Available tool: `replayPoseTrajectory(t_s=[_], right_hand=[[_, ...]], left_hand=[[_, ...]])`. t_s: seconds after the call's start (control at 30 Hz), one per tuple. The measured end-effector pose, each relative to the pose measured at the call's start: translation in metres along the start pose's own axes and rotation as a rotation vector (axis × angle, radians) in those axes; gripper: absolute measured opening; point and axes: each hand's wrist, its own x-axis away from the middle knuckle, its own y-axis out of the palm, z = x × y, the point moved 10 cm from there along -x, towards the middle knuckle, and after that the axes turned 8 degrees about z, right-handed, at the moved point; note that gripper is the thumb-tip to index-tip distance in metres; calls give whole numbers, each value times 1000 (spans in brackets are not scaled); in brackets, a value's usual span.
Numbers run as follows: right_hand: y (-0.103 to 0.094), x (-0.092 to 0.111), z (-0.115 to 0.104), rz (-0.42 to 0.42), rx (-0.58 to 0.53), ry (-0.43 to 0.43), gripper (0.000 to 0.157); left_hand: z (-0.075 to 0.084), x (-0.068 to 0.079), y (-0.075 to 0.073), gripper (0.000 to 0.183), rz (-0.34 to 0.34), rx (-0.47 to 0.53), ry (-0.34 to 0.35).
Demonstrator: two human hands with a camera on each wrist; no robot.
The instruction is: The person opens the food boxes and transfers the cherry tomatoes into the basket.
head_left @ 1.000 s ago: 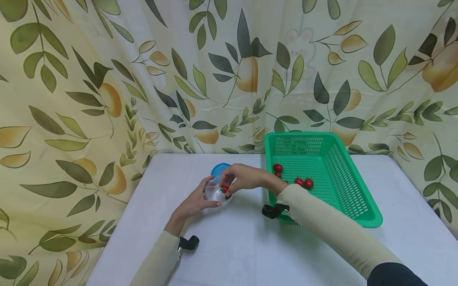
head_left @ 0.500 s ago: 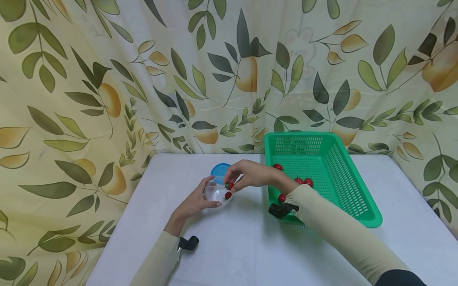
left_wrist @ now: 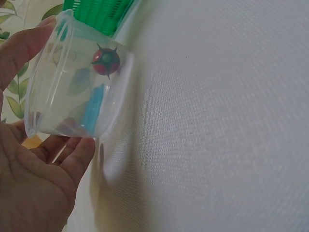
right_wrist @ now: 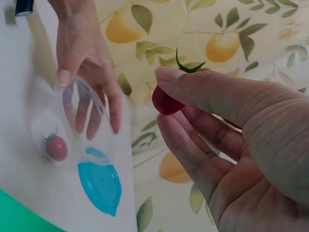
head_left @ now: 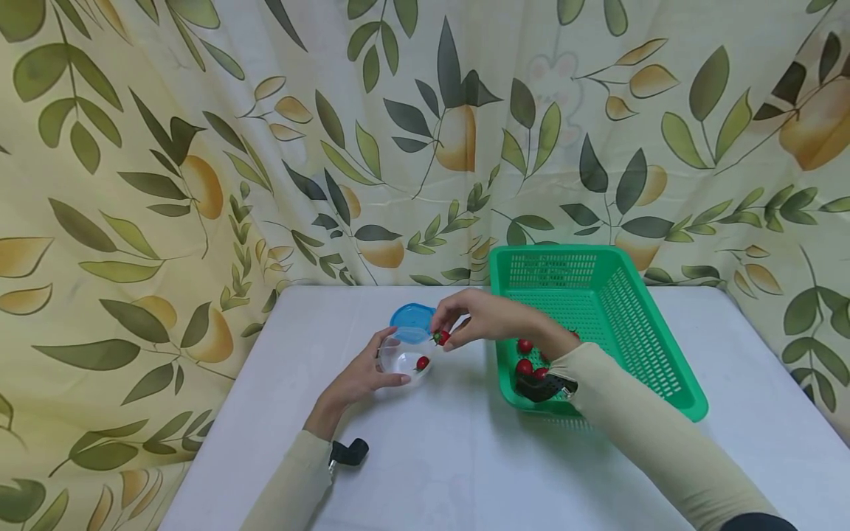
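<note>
A clear plastic tub (head_left: pixel 397 363) stands on the table, gripped by my left hand (head_left: pixel 357 380) with thumb and fingers round its opposite sides. Inside it lies one cherry tomato (left_wrist: pixel 105 61), its green calyx facing the left wrist camera. My right hand (head_left: pixel 491 318) pinches another cherry tomato (right_wrist: pixel 167 100) between thumb and fingertips, green stem upward. In the head view this fruit is just right of the tub's rim, higher than the tomato inside. Behind the tub lies a blue lid (head_left: pixel 413 315), partly seen through the clear wall.
On the right stands a green perforated basket (head_left: pixel 647 324); several cherry tomatoes (head_left: pixel 524 366) lie at its left side, some hidden beneath my right forearm. A white cloth (head_left: pixel 425 457) covers the table. A leaf-patterned curtain (head_left: pixel 412 243) hangs behind.
My right hand has moved right, from over the tub to beside its rim, still pinching the tomato. This uncovers the tomato inside. My left hand and the tub stay put.
</note>
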Motion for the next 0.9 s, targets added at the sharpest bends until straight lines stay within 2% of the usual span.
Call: replayPoseTrajectory(t_s=[0.27, 0.53, 0.9], right_hand=[[-10, 12, -1, -4, -3, 12, 26], [-20, 25, 8, -9, 13, 44, 26], [-45, 44, 25, 44, 31, 40, 27]], left_hand=[[-1, 0, -1, 100, 21, -14, -4], [-2, 0, 0, 101, 8, -8, 6], [-1, 0, 0, 100, 8, -7, 8]])
